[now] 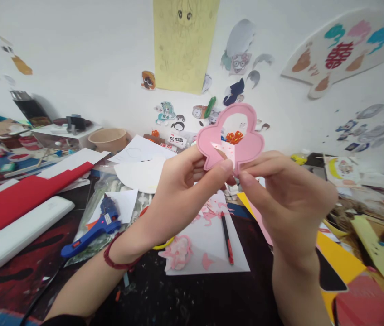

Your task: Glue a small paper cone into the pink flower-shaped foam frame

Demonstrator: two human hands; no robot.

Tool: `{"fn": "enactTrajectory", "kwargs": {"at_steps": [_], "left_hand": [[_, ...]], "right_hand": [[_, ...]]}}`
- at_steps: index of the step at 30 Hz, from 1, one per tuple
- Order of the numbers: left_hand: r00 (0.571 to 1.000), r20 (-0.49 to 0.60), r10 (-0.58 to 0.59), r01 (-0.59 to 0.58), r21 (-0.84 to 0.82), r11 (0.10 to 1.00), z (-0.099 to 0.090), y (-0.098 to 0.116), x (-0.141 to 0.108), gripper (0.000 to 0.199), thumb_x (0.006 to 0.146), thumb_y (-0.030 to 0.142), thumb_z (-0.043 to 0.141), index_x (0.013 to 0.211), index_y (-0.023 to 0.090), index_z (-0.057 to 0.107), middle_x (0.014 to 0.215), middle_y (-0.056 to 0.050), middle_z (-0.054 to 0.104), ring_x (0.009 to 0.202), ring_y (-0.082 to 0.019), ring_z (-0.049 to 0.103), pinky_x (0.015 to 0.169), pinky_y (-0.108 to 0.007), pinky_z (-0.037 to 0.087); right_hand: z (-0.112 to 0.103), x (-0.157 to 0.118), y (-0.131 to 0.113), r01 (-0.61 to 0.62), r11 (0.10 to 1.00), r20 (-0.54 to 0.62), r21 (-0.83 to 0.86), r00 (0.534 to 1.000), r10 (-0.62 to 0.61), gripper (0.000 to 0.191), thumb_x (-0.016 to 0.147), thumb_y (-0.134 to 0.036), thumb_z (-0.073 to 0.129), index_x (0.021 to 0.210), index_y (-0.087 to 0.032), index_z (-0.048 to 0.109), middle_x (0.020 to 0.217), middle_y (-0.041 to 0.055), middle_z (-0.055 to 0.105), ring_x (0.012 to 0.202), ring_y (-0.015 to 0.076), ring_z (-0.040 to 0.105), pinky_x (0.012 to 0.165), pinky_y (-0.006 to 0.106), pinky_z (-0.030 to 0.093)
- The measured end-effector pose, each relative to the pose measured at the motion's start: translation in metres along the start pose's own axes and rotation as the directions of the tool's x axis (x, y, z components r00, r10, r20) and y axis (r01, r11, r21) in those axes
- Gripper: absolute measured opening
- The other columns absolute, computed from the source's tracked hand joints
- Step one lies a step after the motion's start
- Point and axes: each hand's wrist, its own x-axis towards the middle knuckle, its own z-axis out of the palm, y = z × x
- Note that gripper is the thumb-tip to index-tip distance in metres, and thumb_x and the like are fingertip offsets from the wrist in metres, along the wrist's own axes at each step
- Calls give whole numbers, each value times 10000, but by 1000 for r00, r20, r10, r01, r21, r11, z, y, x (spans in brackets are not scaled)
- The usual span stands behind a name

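Left hand [181, 194], right hand [289, 203], grips pinched on a lobed pink felt cutout [246, 141], paler-rimmed.

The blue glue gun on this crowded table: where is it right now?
In the head view, the blue glue gun lies on a clear plastic bag, left of the person's left hand and just below a white paper sheet.

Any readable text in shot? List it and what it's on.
White bottle: "开水" in black, character above it unclear.
Cream fan-shaped board on the wall: red sign, possibly "囍", blurred.
Blue glue gun: white label, too small to read.
White slab: round dark badge, too small to read.
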Motion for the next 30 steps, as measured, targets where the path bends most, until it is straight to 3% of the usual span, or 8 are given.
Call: {"fn": "enactTrajectory", "kwargs": {"at_steps": [11,30], "left_hand": [[991,58,-122,130,-147,981,-2,-3,0,156,929,305,647,840,178,666,767,-8,682,728,-124,650,655,-251,532],[985,83,-154,168,-199,965,-2,-5,0,153,928,299,646,858,171,690,805,-26,706,739,-126,650,659,-257,526]], "right_hand": [[1,0,-1,-4,999,-21,-35,1000,3,147,791,-96,701,735,-231,689,723,-8,696,730,171,638,670,359,488],[1,-1,0,0,998,-34,-71,999,-2,126,798,-123,701,744,-235,683,730,-3,692,729,178,647,667,368,515]]}}
